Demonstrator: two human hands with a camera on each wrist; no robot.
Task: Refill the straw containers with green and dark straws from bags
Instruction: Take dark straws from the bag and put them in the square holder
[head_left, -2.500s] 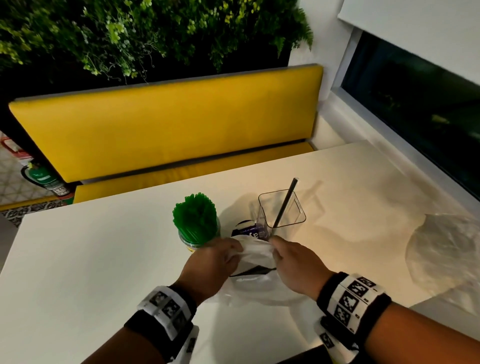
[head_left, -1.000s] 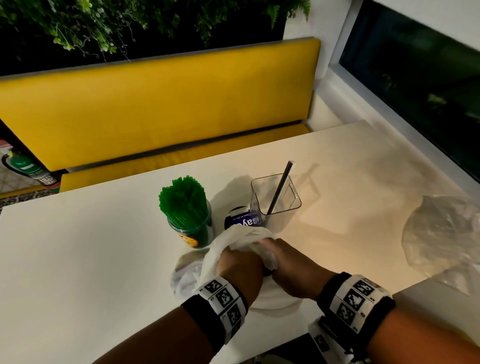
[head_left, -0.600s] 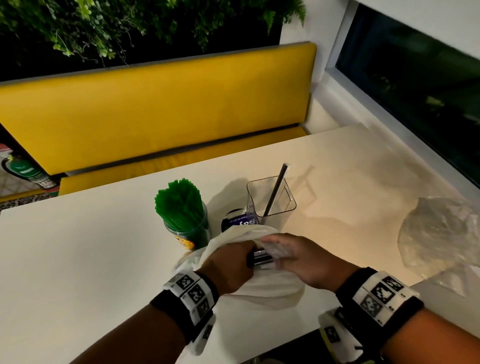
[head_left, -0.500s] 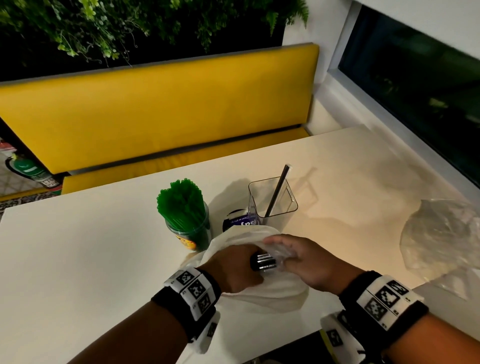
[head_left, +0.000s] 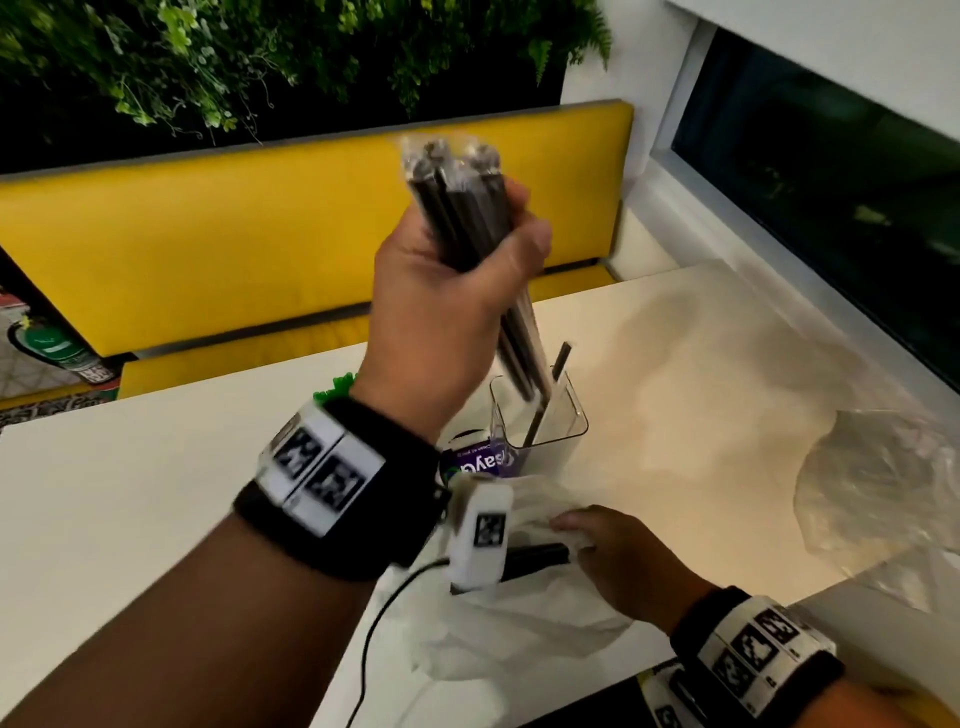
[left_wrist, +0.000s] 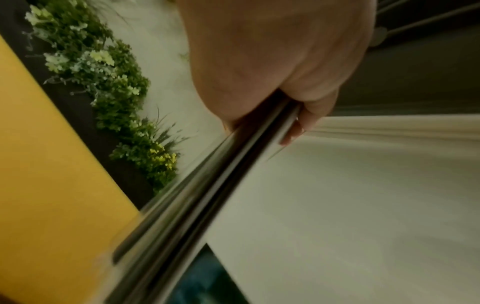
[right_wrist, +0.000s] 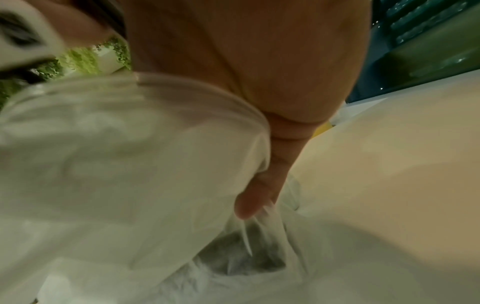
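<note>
My left hand (head_left: 467, 254) is raised and grips a bundle of dark straws (head_left: 462, 202), each in a clear wrapper; the left wrist view shows the dark straws (left_wrist: 197, 197) running past my curled fingers (left_wrist: 309, 115). The bundle's lower ends hang over the clear square container (head_left: 540, 415), which holds one dark straw (head_left: 545, 400). My right hand (head_left: 597, 540) pinches the white plastic bag (head_left: 519, 634) low on the table; more dark straws (head_left: 535, 558) lie inside it. In the right wrist view my thumb (right_wrist: 257, 197) presses the white bag (right_wrist: 130, 164). The green straws (head_left: 337, 387) are mostly hidden behind my left wrist.
A purple-labelled can (head_left: 483, 460) stands between the two containers. A crumpled clear bag (head_left: 883, 483) lies at the right of the white table (head_left: 130, 499). A yellow bench (head_left: 260, 234) runs behind, a window (head_left: 831, 171) at the right.
My left hand has drawn a bundle of dark straws out of the white bag and lifted it above the clear container. My right hand stays on the bag.
</note>
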